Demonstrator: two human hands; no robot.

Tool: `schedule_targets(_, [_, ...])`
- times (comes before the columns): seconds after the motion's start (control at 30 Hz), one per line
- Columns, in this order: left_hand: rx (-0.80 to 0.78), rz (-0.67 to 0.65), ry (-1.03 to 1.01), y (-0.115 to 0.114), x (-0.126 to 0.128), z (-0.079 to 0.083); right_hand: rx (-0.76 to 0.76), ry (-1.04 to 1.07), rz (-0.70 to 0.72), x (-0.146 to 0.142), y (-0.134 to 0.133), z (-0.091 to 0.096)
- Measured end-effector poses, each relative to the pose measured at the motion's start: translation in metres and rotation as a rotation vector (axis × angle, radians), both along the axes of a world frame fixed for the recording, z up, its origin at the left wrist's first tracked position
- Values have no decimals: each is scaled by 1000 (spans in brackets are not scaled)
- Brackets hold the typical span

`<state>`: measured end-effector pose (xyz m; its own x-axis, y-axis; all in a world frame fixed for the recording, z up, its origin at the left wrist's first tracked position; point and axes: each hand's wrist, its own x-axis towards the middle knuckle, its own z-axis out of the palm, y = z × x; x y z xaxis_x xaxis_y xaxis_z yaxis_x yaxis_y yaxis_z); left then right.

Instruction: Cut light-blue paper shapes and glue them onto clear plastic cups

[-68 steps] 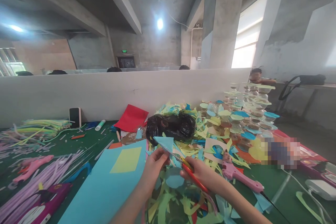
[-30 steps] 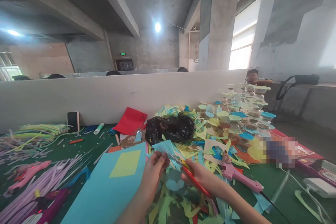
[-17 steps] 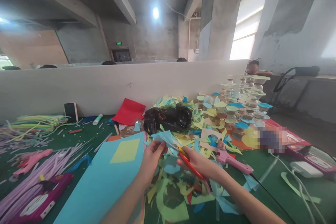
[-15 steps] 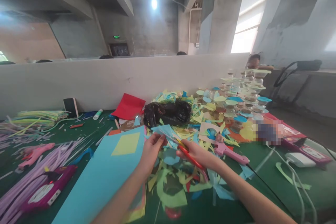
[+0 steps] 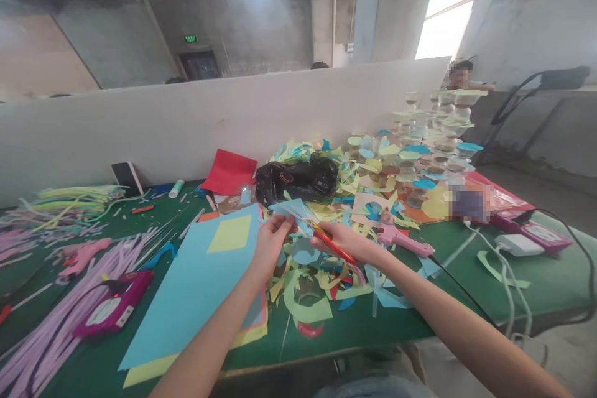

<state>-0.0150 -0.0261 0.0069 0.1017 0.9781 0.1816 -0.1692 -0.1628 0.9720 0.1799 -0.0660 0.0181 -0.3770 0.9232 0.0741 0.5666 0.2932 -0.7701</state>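
Observation:
Between thumb and fingers, my left hand (image 5: 274, 237) grips a small piece of light blue paper (image 5: 290, 206). My right hand (image 5: 344, 240) is wrapped round red-handled scissors (image 5: 336, 249), whose blades point left and meet the paper; whether the blades are apart I cannot tell. Beneath both hands lies a heap of cut scraps, among them a green paper ring (image 5: 305, 305). A stack of coloured sheets (image 5: 186, 298), blue on top with a yellow piece (image 5: 228, 234) on it, is to the left of my left hand.
Right of my hands lies a pink glue gun (image 5: 403, 241) with a black cord. Behind are a black plastic bag (image 5: 298, 179) and stacked clear cups with paper discs (image 5: 438, 155). Purple strips (image 5: 93, 305), a magenta box (image 5: 116, 305) and a phone (image 5: 127, 179) stand left. A person is beyond the partition (image 5: 186, 118).
The camera has tipped downward, so the table's front edge now shows. Both hands keep their hold on the paper and scissors, with little visible movement over the scraps.

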Motion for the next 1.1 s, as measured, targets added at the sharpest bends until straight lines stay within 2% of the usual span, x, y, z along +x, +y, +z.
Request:
schedule_targets(0.13, [27,15,25,0,-3,3,-27,-9,-27,-3,1,3])
schedule_targets(0.33, [31,-1,131,-10,-3,15,-1,-19,58,-3,1,5])
schedule_targets(0.47, [42,18,175,-15,-1,21,-6,-40,45,0,4,4])
schedule_targets(0.77, [31,-24,185,-12,-2,20,-9,-51,-20,2,3,5])
schedule_targets(0.9, [65,-38,210,-15,-3,23,-19,-63,21,3,1,8])
schedule_targets(1.1, [29,-71,211,-15,-2,24,-6,-94,106,5,0,10])
